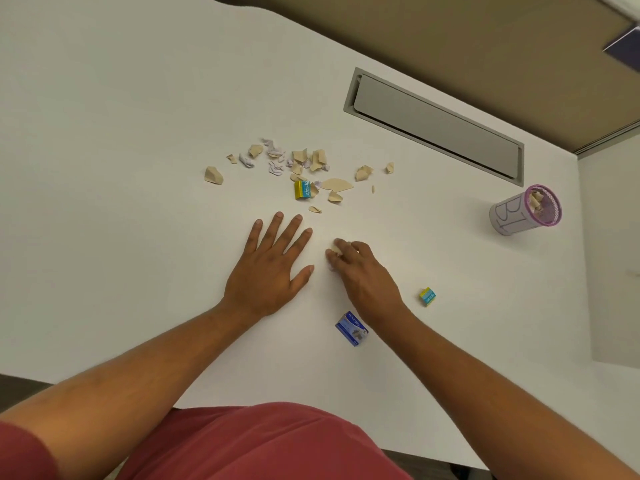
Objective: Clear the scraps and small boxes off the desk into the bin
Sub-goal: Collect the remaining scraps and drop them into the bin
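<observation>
One scrap [335,250] sits pinched in the right hand's [363,271] fingertips.

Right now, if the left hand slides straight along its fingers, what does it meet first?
Probably the small tan scrap just beyond the left hand's fingertips, then the yellow-and-blue box; the exact line is uncertain.

Three small boxes [302,190], one bin [526,210], many scraps [304,164].
</observation>
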The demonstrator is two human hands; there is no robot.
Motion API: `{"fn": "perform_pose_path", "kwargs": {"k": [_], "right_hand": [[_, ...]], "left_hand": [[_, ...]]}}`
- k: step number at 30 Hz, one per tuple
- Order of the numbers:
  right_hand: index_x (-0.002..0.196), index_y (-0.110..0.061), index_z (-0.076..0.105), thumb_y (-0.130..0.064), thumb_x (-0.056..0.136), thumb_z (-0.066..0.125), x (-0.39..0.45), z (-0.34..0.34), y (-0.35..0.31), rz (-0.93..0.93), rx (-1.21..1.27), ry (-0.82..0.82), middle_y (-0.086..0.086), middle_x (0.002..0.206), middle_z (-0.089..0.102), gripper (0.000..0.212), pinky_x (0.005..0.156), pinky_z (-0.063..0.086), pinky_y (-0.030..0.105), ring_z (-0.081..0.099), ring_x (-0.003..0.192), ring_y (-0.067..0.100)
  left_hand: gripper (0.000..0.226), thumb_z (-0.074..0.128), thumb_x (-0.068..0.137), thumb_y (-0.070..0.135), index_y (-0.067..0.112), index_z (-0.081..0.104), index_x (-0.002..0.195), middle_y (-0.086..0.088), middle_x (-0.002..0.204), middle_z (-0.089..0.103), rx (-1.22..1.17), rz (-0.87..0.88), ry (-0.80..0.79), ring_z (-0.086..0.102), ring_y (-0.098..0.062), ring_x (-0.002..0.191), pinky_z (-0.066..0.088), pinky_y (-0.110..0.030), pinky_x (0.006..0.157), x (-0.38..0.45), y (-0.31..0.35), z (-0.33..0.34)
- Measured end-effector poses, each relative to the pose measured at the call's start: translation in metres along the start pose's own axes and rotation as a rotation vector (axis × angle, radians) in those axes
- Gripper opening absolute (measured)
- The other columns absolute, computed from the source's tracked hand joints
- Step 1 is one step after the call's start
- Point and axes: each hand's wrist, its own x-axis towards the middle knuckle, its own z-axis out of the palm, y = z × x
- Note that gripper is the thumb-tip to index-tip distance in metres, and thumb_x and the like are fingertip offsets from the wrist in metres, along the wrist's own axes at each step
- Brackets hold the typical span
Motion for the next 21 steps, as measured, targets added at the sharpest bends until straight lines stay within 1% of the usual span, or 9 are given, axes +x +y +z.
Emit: {"fn": "perform_pose_path", "kwargs": {"k": [4, 7, 9, 11, 13, 15, 17, 19, 21], "right_hand": [[0.103, -0.014, 0.072, -0.002, 0.084, 0.073, 0.007, 0.001, 0.002, 0.023, 0.112, 0.041, 0.006, 0.115, 0.066, 0.023, 0.073, 0.058, 0.04, 0.06, 0.105, 0.027], [0.096, -0.016, 0.075, -0.002, 0.084, 0.07, 0.015, 0.003, 0.006, 0.116, 0.178, 0.065, 0.003, 0.101, 0.07, 0.019, 0.075, 0.054, 0.039, 0.061, 0.095, 0.025], [0.099, -0.011, 0.079, -0.001, 0.087, 0.065, 0.02, 0.0, 0.006, 0.318, 0.343, 0.118, 0.004, 0.102, 0.075, 0.02, 0.084, 0.053, 0.034, 0.066, 0.096, 0.025], [0.102, -0.013, 0.081, -0.007, 0.091, 0.066, 0.021, -0.009, 0.009, 0.619, 0.623, 0.183, 0.002, 0.105, 0.079, 0.02, 0.091, 0.052, 0.026, 0.07, 0.099, 0.017], [0.097, -0.018, 0.083, -0.015, 0.086, 0.075, 0.016, -0.013, 0.019, 0.86, 0.92, 0.262, -0.003, 0.097, 0.08, 0.013, 0.093, 0.057, 0.03, 0.073, 0.093, 0.013], [0.09, -0.018, 0.083, -0.015, 0.08, 0.085, 0.008, -0.018, 0.032, 1.004, 1.215, 0.306, 0.0, 0.091, 0.081, 0.011, 0.093, 0.06, 0.038, 0.074, 0.086, 0.017], [0.092, -0.009, 0.081, -0.006, 0.08, 0.084, -0.001, -0.024, 0.041, 1.074, 1.486, 0.329, 0.009, 0.094, 0.079, 0.012, 0.097, 0.059, 0.041, 0.071, 0.086, 0.022], [0.099, -0.001, 0.076, 0.004, 0.086, 0.076, -0.007, -0.032, 0.048, 1.098, 1.698, 0.351, 0.013, 0.099, 0.077, 0.014, 0.097, 0.059, 0.035, 0.071, 0.09, 0.023], [0.106, 0.005, 0.072, 0.009, 0.09, 0.068, -0.013, -0.04, 0.055, 1.1, 1.863, 0.366, 0.013, 0.099, 0.077, 0.017, 0.087, 0.062, 0.027, 0.072, 0.087, 0.021]], "left_hand": [[0.073, 0.017, 0.105, 0.064, 0.025, 0.019, 0.167, -0.004, 0.176, 0.013, -0.009, 0.011, 0.016, 0.008, -0.032, 0.163, 0.011, -0.057, 0.13, -0.001, 0.0, 0.001], [0.072, 0.018, 0.105, 0.063, 0.024, 0.022, 0.166, -0.004, 0.176, 0.015, -0.029, 0.013, 0.024, 0.01, -0.032, 0.163, 0.01, -0.057, 0.13, -0.001, 0.0, 0.001], [0.071, 0.02, 0.106, 0.062, 0.024, 0.024, 0.166, -0.005, 0.175, 0.017, -0.031, 0.013, 0.027, 0.012, -0.032, 0.163, 0.011, -0.057, 0.13, 0.0, -0.001, 0.0], [0.066, 0.03, 0.106, 0.058, 0.022, 0.037, 0.16, -0.006, 0.171, 0.03, -0.056, 0.012, 0.068, 0.023, -0.034, 0.16, 0.018, -0.058, 0.128, 0.0, -0.001, 0.001], [0.054, 0.044, 0.103, 0.052, 0.02, 0.061, 0.143, -0.007, 0.154, 0.055, -0.101, 0.022, 0.182, 0.048, -0.034, 0.145, 0.033, -0.056, 0.119, -0.002, 0.001, 0.001], [0.04, 0.053, 0.1, 0.047, 0.021, 0.073, 0.122, -0.002, 0.125, 0.069, -0.147, 0.029, 0.275, 0.064, -0.029, 0.114, 0.042, -0.047, 0.097, -0.003, 0.009, 0.0], [0.03, 0.065, 0.097, 0.042, 0.02, 0.075, 0.114, -0.001, 0.103, 0.067, -0.223, 0.047, 0.265, 0.064, -0.026, 0.092, 0.044, -0.041, 0.08, 0.0, 0.024, -0.003], [0.023, 0.076, 0.092, 0.034, 0.017, 0.075, 0.107, -0.004, 0.095, 0.064, -0.283, 0.053, 0.224, 0.061, -0.025, 0.084, 0.048, -0.038, 0.072, 0.006, 0.04, -0.004], [0.017, 0.08, 0.09, 0.023, 0.01, 0.077, 0.101, -0.006, 0.091, 0.064, -0.303, 0.033, 0.199, 0.06, -0.027, 0.08, 0.052, -0.036, 0.068, 0.015, 0.051, -0.002]]}}
